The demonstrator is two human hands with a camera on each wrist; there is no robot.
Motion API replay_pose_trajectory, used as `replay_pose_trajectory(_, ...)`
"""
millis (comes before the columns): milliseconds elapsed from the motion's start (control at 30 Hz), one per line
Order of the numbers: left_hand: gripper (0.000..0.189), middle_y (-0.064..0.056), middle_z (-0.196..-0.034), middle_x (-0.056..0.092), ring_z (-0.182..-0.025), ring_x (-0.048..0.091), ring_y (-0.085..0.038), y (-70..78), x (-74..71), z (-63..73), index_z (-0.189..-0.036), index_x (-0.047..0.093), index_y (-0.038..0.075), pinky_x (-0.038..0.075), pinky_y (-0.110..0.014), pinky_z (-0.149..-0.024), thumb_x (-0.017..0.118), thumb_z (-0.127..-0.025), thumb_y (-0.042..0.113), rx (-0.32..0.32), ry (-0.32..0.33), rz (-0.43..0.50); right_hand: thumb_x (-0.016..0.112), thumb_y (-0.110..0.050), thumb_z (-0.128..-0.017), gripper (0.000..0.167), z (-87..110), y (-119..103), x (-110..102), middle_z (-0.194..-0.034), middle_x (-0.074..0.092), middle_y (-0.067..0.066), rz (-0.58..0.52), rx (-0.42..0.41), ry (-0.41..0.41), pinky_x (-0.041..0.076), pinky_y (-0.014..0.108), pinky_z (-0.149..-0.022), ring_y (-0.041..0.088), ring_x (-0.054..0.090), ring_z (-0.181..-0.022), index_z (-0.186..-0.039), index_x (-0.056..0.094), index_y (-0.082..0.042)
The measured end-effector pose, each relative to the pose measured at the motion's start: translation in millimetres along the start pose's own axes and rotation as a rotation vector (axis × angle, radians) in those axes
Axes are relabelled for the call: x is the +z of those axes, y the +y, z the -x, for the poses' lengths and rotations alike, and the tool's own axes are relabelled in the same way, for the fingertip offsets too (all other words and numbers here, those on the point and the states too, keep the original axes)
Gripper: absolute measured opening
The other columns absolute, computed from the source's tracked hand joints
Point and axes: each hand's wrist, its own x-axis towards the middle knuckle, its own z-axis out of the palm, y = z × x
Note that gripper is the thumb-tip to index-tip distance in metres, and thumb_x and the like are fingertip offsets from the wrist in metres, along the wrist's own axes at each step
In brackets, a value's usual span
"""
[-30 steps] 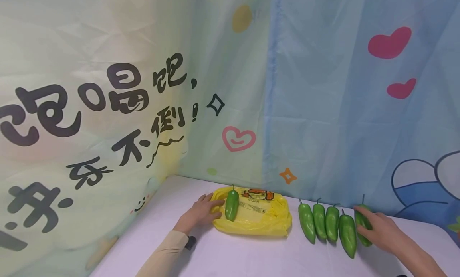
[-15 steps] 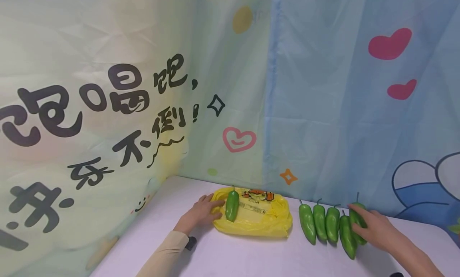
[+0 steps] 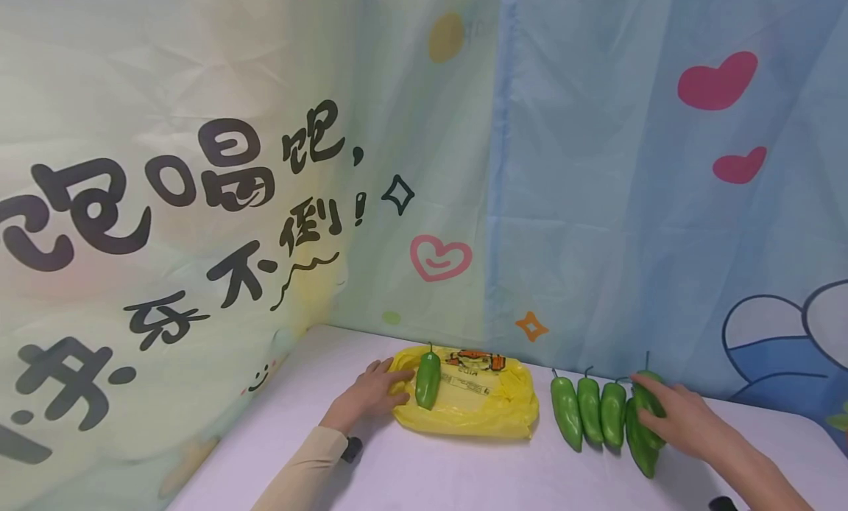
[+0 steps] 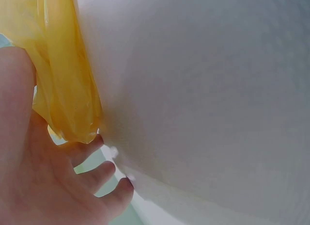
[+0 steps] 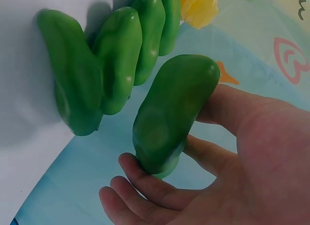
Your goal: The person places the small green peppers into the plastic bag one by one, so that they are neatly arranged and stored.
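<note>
My right hand grips a green chili pepper between thumb and fingers, above the table. In the head view this held pepper partly covers a longer pepper lying at the right end of a row. Several peppers lie side by side there, including one at the left end. Beside the left edge of a yellow plastic bag, my left hand rests with relaxed fingers, the index fingertip touching the crumpled plastic. One pepper lies on top of the bag.
A white table bears everything. Its back edge meets a printed blue curtain, and a cream curtain with dark lettering hangs along the left side. White tabletop separates the bag from the pepper row.
My right hand has carried its pepper left and slightly up, from right of the row to over the rightmost lying pepper. My left hand, the bag and the pepper on it have stayed put.
</note>
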Motion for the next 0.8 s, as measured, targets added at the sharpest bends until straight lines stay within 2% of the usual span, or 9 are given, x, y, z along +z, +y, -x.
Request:
replay_pose_trajectory(200, 0.05, -0.019, -0.163, 0.03, -0.15, 0.024, -0.048, -0.8, 0.0, -0.6, -0.146, 0.053, 0.027, 0.027, -0.069, -0.117, 0.058, -0.098, 0.041, -0.001, 0.002, -0.007, 0.064, -0.021, -0.092, 0.06, -0.9, -6, 0, -0.124, 0.052, 0.047, 0.009, -0.01, 0.014, 0.053, 0.057, -0.069, 0.06, 0.055, -0.103, -0.143, 0.044, 0.005)
replay_pose_trajectory(433, 0.05, -0.019, -0.163, 0.029, -0.15, 0.023, -0.048, -1.5, 0.6, -0.7, -0.147, 0.053, 0.028, 0.026, -0.068, -0.117, 0.058, -0.099, 0.042, -0.01, -0.002, -0.001, 0.066, -0.022, -0.092, 0.061, -2.7, -13, 2, -0.124, 0.053, 0.046, 0.028, -0.033, 0.037, 0.051, 0.071, -0.078, 0.066, 0.052, -0.107, -0.142, 0.046, 0.005)
replay_pose_trajectory(600, 0.05, -0.019, -0.163, 0.029, -0.15, 0.023, -0.048, -1.6, 0.9, -0.7, -0.147, 0.053, 0.028, 0.027, -0.069, -0.117, 0.058, -0.099, 0.042, -0.003, -0.001, 0.002, 0.066, -0.021, -0.091, 0.06, -4.5, -19, 1, -0.119, 0.056, 0.044, 0.033, -0.046, 0.049, 0.052, 0.068, -0.078, 0.062, 0.055, -0.105, -0.141, 0.047, 0.005)
replay_pose_trajectory(800, 0.05, -0.019, -0.163, 0.03, -0.15, 0.023, -0.048, -1.7, 1.1, -0.9, -0.147, 0.053, 0.027, 0.027, -0.069, -0.116, 0.058, -0.099, 0.042, 0.001, -0.001, 0.002, 0.064, -0.022, -0.092, 0.06, -5.9, -29, -1, -0.119, 0.056, 0.044, 0.024, -0.041, 0.021, 0.054, 0.065, -0.076, 0.06, 0.055, -0.106, -0.142, 0.046, 0.005)
